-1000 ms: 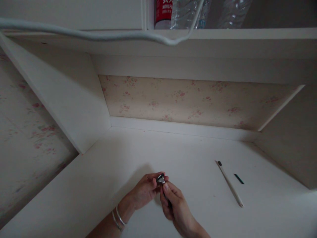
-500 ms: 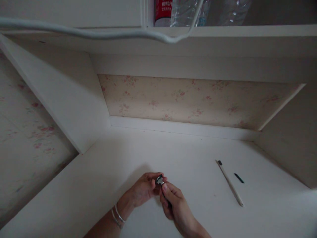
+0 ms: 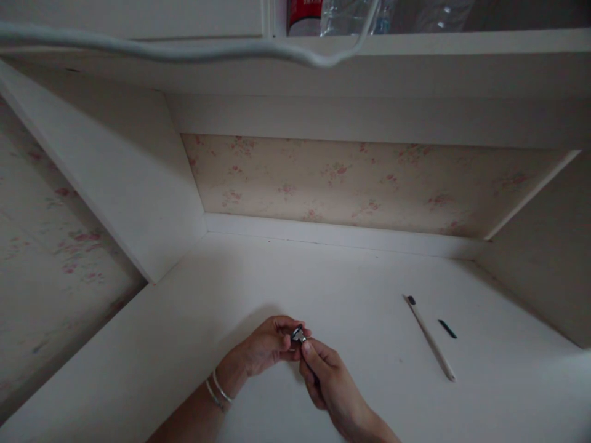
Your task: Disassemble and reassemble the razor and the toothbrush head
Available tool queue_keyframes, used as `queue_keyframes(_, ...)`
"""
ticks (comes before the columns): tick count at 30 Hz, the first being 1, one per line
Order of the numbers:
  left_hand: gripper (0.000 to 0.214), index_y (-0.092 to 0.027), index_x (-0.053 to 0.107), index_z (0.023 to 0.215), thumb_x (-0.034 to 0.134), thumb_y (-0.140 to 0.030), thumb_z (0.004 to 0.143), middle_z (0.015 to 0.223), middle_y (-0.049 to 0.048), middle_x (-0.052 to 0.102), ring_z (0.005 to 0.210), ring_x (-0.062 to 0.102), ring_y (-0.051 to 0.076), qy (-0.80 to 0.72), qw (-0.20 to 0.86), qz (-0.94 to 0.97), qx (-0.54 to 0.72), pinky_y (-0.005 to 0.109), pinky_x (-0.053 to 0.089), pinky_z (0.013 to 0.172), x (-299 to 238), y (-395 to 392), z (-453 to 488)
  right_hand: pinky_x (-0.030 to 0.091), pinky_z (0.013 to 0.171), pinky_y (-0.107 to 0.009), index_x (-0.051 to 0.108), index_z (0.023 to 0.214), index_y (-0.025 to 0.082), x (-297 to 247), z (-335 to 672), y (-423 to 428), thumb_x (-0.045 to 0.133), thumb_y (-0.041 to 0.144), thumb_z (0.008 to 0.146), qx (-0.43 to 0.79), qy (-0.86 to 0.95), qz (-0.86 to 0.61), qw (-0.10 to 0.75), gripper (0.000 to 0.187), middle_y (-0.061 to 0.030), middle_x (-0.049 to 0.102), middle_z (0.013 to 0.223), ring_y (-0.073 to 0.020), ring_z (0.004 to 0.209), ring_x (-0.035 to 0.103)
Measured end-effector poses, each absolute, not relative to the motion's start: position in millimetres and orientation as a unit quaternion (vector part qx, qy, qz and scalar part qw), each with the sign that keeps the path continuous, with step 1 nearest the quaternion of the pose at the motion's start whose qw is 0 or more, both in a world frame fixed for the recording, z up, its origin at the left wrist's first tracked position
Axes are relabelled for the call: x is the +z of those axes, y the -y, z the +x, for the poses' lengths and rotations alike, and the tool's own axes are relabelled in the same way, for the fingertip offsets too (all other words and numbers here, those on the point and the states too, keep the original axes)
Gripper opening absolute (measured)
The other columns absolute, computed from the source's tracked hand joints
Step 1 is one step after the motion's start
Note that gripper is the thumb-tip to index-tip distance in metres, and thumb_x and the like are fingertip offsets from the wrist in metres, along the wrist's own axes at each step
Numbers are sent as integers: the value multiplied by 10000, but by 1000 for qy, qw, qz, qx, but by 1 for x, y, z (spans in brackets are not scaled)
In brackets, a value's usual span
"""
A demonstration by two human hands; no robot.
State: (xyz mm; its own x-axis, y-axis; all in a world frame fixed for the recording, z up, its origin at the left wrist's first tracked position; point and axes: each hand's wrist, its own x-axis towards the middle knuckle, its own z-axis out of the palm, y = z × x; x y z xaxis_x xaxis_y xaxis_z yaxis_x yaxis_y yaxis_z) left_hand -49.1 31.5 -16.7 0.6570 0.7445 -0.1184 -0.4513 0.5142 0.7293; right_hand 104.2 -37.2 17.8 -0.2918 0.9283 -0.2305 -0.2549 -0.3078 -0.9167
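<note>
Both my hands meet low in the middle of the white desk (image 3: 184, 344). My left hand (image 3: 268, 346), with thin bangles on its wrist, pinches a small shiny metal and black object (image 3: 298, 334) between thumb and fingertips. My right hand (image 3: 325, 376) curls around the lower end of the same object, thumb pressed against it just below the metal part. What the object is cannot be made out. Both hands hover just above the desk top.
A long thin white stick with a dark tip (image 3: 430, 339) lies to the right, with a small dark sliver (image 3: 447, 329) beside it. Floral wallpaper (image 3: 341, 181) backs the alcove. A white cable (image 3: 184, 52) hangs across a shelf holding bottles (image 3: 351, 12).
The hands have stayed together on the small object, shifting only slightly. The view has tipped a little, so the shelf and bottles sit higher in the picture.
</note>
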Motion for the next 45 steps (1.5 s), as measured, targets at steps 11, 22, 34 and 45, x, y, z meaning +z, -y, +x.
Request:
queue_keyframes(11, 423, -157, 695, 1003, 798, -331, 632, 946, 89, 690, 740, 617, 133, -189, 831, 370, 370, 240, 474, 664, -16, -29, -47, 144, 275, -145, 496, 749, 170, 13, 103, 39, 466, 570, 869, 696, 403, -386, 452, 419, 89, 381, 487, -15, 311, 200)
queue_keyframes(22, 428, -135, 685, 1014, 785, -340, 652, 911, 84, 675, 677, 575, 103, -182, 834, 355, 382, 232, 434, 647, -11, -27, -43, 208, 281, -141, 545, 834, 151, 13, 104, 37, 451, 496, 907, 717, 370, -354, 473, 364, 68, 438, 522, -23, 319, 239)
queue_keyframes(34, 328, -133, 689, 1019, 743, -257, 720, 874, 78, 678, 701, 596, 126, -174, 840, 344, 382, 267, 462, 678, -4, -25, -44, 190, 284, -143, 536, 811, 169, 20, 106, 38, 536, 480, 864, 758, 310, -324, 474, 315, 67, 447, 537, -22, 328, 239)
queue_keyframes(45, 288, -156, 656, 936, 770, -220, 680, 856, 46, 640, 738, 599, 140, -221, 812, 364, 400, 271, 469, 675, -5, -24, -40, 178, 283, -146, 496, 734, 171, 11, 103, 37, 435, 566, 884, 677, 410, -395, 466, 428, 92, 373, 488, -18, 315, 200)
